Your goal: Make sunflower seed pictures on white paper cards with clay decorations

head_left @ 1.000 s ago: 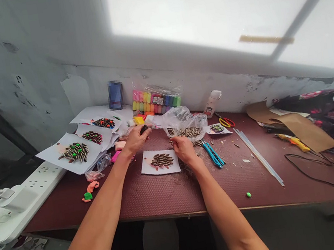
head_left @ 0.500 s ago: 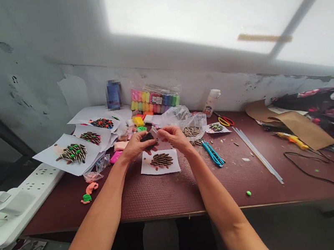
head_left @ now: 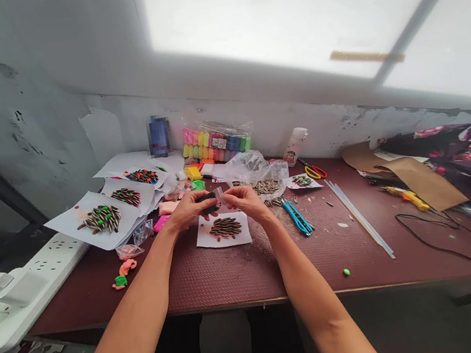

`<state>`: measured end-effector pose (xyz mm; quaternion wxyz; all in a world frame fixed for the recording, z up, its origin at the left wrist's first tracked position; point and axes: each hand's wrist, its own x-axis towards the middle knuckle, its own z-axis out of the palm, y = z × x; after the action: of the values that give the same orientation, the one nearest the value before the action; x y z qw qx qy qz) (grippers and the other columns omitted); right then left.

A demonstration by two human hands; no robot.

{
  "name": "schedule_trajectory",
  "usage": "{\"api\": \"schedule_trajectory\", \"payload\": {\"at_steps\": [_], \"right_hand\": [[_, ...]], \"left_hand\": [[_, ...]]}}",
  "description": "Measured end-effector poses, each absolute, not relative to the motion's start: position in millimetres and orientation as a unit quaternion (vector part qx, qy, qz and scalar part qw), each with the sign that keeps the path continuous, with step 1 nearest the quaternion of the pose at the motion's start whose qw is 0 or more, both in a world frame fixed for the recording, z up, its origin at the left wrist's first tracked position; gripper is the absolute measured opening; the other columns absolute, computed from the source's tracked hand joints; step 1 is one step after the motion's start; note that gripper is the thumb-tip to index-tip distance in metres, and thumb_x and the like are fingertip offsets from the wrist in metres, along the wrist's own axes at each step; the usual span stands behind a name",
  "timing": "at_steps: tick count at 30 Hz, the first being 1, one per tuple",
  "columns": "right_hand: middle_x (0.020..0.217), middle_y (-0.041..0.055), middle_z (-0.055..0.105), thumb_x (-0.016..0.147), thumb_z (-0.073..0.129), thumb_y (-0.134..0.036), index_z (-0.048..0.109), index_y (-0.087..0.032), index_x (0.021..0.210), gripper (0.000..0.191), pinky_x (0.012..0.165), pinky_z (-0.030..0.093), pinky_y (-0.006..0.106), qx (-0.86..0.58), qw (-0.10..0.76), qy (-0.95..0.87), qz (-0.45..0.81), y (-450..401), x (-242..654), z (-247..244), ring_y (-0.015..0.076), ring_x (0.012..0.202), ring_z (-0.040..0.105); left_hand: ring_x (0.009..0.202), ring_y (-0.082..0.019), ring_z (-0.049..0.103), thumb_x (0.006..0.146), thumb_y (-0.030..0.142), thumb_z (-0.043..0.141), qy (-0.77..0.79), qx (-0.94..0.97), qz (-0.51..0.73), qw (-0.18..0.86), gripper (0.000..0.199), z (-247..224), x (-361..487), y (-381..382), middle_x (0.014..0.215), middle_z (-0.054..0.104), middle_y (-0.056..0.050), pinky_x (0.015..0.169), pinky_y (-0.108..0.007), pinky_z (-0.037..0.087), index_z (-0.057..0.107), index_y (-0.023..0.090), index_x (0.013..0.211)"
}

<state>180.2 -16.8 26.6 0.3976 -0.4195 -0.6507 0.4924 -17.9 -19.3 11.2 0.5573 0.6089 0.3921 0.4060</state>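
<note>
The left hand point(head_left: 187, 209) held a black lump point(head_left: 207, 203). The right hand point(head_left: 248, 200) pinched a clear plastic wrapper point(head_left: 221, 193) just beside it. Both hands were above the far edge of a white card point(head_left: 203, 239), which lay flat on the dark red table point(head_left: 234, 278). On the card was a hedgehog point(head_left: 226, 228) with striped seeds for spikes. More seeds point(head_left: 267, 186) sat in a thin plastic bag point(head_left: 251, 165), behind the right hand. A blue-handled tool point(head_left: 298, 218) lay near them. Three more seed hedgehogs point(head_left: 103, 219) were on papers at the left. A pack of bright clay point(head_left: 217, 145) leaned against the wall.
</note>
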Motion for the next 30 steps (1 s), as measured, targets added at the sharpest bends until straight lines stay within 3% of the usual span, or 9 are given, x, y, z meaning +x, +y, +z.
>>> {"api": "schedule_trajectory", "payload": {"at_steps": [4, 10, 15, 21, 27, 30], "right_hand": [[0.063, -0.0035, 0.059, 0.072, 0.071, -0.046, 0.064, -0.018, 0.074, 0.029, 0.056, 0.041, 0.022, -0.42, 0.405, -0.652, 0.484, -17.6, 179.6, 24.2, 0.0094, 0.057, 0.053], [0.06, -0.0051, 0.056, 0.071, 0.072, -0.044, 0.061, -0.018, 0.072, 0.027, 0.056, 0.042, 0.023, -0.418, 0.415, -0.648, 0.483, -14.0, 181.0, 21.2, 0.0085, 0.053, 0.051], [0.07, -0.0024, 0.064, 0.067, 0.077, -0.042, 0.066, -0.018, 0.083, 0.03, 0.057, 0.045, 0.022, -0.388, 0.411, -0.645, 0.514, -14.7, 180.1, 20.3, 0.0091, 0.058, 0.055], [0.061, -0.0029, 0.059, 0.076, 0.069, -0.048, 0.065, -0.018, 0.075, 0.03, 0.054, 0.043, 0.023, -0.412, 0.431, -0.651, 0.47, -11.1, 177.8, 14.0, 0.0089, 0.054, 0.05], [0.063, -0.004, 0.057, 0.069, 0.075, -0.045, 0.058, -0.02, 0.072, 0.03, 0.054, 0.04, 0.022, -0.429, 0.459, -0.66, 0.411, -9.0, 174.6, 5.8, 0.0096, 0.055, 0.049], [0.069, -0.0016, 0.063, 0.069, 0.075, -0.037, 0.064, -0.019, 0.073, 0.021, 0.059, 0.044, 0.023, -0.429, 0.473, -0.668, 0.383, -8.0, 173.9, 2.0, 0.0106, 0.06, 0.052]], "left_hand": [[0.066, -0.017, 0.069, 0.071, 0.048, 0.082, 0.385, 0.619, 0.393, 0.561, 0.04, 14.2, -18.3, -21.3, 0.077, 0.073, -0.007, 0.048, -0.022, 0.051, 0.069, 0.012, 0.085], [0.061, -0.015, 0.069, 0.068, 0.042, 0.084, 0.368, 0.563, 0.45, 0.587, 0.05, 13.3, -21.6, -20.8, 0.088, 0.073, -0.005, 0.044, -0.02, 0.048, 0.066, 0.015, 0.107], [0.059, -0.015, 0.066, 0.064, 0.044, 0.087, 0.371, 0.562, 0.462, 0.577, 0.047, 11.1, -19.8, -18.0, 0.077, 0.072, -0.004, 0.043, -0.021, 0.05, 0.07, 0.013, 0.095], [0.056, -0.015, 0.067, 0.064, 0.052, 0.087, 0.372, 0.569, 0.44, 0.587, 0.049, 11.1, -17.9, -16.9, 0.072, 0.072, -0.005, 0.041, -0.022, 0.051, 0.071, 0.012, 0.086], [0.056, -0.016, 0.068, 0.063, 0.053, 0.088, 0.376, 0.553, 0.447, 0.594, 0.049, 7.3, -18.2, -14.2, 0.065, 0.07, -0.003, 0.043, -0.021, 0.053, 0.07, 0.012, 0.083], [0.057, -0.016, 0.07, 0.065, 0.05, 0.087, 0.381, 0.543, 0.459, 0.591, 0.048, 4.4, -18.4, -12.1, 0.07, 0.072, -0.004, 0.044, -0.021, 0.053, 0.07, 0.012, 0.09]]}}
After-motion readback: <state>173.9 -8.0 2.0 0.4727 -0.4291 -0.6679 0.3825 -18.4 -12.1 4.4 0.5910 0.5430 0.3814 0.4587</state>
